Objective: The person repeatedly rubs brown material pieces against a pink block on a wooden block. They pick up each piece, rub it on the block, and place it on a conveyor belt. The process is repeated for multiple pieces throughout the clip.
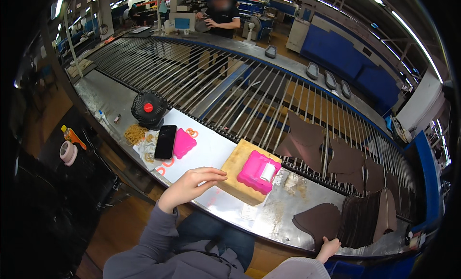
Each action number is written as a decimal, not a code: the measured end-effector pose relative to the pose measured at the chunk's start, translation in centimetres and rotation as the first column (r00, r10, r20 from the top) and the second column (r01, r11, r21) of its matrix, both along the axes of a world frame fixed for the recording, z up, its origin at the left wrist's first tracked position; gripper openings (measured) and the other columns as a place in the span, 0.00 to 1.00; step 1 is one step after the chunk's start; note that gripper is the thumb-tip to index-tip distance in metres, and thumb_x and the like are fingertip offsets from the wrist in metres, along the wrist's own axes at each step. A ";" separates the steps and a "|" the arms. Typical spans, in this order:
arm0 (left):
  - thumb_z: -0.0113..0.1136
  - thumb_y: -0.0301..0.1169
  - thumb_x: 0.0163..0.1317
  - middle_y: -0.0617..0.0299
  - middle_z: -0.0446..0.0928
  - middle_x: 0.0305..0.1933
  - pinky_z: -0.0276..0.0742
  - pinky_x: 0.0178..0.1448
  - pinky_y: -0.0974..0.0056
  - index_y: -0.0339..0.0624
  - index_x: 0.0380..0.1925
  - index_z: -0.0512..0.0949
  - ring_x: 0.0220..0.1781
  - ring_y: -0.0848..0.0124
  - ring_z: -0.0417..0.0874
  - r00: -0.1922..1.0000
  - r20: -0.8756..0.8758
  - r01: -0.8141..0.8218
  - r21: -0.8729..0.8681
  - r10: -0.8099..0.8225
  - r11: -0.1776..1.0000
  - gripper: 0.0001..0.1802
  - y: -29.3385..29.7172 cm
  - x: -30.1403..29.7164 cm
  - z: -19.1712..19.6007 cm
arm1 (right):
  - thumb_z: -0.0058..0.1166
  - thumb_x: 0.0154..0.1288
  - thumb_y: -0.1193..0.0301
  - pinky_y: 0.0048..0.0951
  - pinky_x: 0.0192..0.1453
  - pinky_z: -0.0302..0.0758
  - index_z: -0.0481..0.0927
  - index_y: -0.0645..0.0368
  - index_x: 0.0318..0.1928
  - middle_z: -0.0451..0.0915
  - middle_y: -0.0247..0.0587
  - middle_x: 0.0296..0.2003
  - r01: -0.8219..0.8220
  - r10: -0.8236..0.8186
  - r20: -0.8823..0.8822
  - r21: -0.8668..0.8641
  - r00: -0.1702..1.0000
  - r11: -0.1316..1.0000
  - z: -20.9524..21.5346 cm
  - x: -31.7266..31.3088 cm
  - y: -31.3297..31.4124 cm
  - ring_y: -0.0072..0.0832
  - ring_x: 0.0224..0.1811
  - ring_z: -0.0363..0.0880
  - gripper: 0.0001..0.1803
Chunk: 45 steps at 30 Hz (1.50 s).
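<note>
My left hand (pixel 193 187) is held over the metal ledge with its fingers stretched out and nothing in them. Its fingertips reach the left side of a yellowish block (pixel 229 182); whether they touch it I cannot tell. On top of the block lies a pink scalloped tray (pixel 249 171) with a white roll (pixel 268 172) in it. At the lower right my right hand (pixel 328 249) pinches the near edge of a flat dark brown cut piece (pixel 314 220). Just right of it stands a thick, leaning stack of similar dark brown pieces (pixel 360 219).
Beyond the ledge runs a conveyor of metal rods (pixel 240 99), carrying loose brown pieces (pixel 345 159). A black fan (pixel 149 108), rubber bands (pixel 135 134), a phone (pixel 165 142) and a pink pad (pixel 184 143) lie left. Across, a person (pixel 221 17) handles something; shoe-shaped moulds (pixel 330 80) line the far ledge.
</note>
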<state>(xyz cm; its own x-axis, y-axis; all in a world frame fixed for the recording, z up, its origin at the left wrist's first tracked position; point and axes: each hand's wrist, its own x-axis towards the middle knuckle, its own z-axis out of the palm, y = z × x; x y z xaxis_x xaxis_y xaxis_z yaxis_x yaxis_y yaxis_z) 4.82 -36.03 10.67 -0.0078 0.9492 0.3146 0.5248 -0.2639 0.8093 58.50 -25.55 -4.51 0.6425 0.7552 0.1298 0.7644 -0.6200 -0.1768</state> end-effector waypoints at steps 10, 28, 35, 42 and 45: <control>0.58 0.20 0.64 0.55 0.82 0.53 0.78 0.58 0.62 0.36 0.50 0.82 0.55 0.60 0.84 1.000 -0.020 0.019 -0.046 -0.020 0.999 0.14 -0.1 -1.5 -1.9 | 0.78 0.43 0.64 0.46 0.50 0.79 0.81 0.64 0.40 0.80 0.51 0.47 0.091 -0.090 0.050 -0.030 0.995 0.995 1.5 -1.7 0.0 0.49 0.49 0.81 0.26; 0.58 0.22 0.65 0.55 0.82 0.53 0.78 0.58 0.62 0.37 0.50 0.82 0.53 0.60 0.84 0.999 0.040 0.004 -0.092 -0.001 0.996 0.14 -0.2 -3.3 -4.6 | 0.76 0.44 0.72 0.43 0.59 0.75 0.78 0.65 0.50 0.77 0.58 0.56 0.084 -0.086 -0.017 -0.082 0.996 0.993 4.3 -3.3 0.8 0.50 0.59 0.77 0.31; 0.59 0.21 0.64 0.54 0.83 0.52 0.78 0.58 0.62 0.38 0.49 0.83 0.54 0.61 0.84 1.000 0.012 -0.002 -0.070 0.003 0.998 0.14 -0.4 -4.7 -3.8 | 0.52 0.58 0.90 0.34 0.72 0.61 0.67 0.69 0.67 0.71 0.55 0.65 -0.166 0.269 -0.418 0.266 0.868 0.950 3.4 0.2 -2.5 0.41 0.68 0.70 0.33; 0.61 0.19 0.61 0.52 0.76 0.63 0.75 0.63 0.57 0.42 0.45 0.86 0.63 0.57 0.79 0.949 0.071 0.301 0.104 -0.309 0.948 0.14 5.0 -3.8 3.2 | 0.48 0.69 0.80 0.32 0.68 0.66 0.73 0.71 0.63 0.78 0.53 0.59 -0.485 0.729 -0.091 0.689 0.679 0.538 21.6 -7.0 -2.6 0.36 0.61 0.76 0.22; 0.66 0.25 0.58 0.49 0.60 0.75 0.59 0.74 0.50 0.51 0.45 0.87 0.77 0.51 0.58 0.907 -0.037 0.400 0.382 -0.419 0.833 0.14 8.8 -1.8 6.0 | 0.48 0.69 0.82 0.29 0.63 0.71 0.73 0.72 0.62 0.81 0.49 0.55 -0.561 0.875 -0.011 0.763 0.484 0.320 26.4 -12.6 -0.4 0.30 0.56 0.78 0.21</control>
<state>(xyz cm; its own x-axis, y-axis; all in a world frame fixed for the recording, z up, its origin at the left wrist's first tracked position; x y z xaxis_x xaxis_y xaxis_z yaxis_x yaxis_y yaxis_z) 3.03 -27.23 16.66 0.3322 0.6807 0.6530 0.2667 -0.7318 0.6272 45.93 -25.94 21.84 -0.0254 0.7567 0.6532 0.5992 0.5346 -0.5960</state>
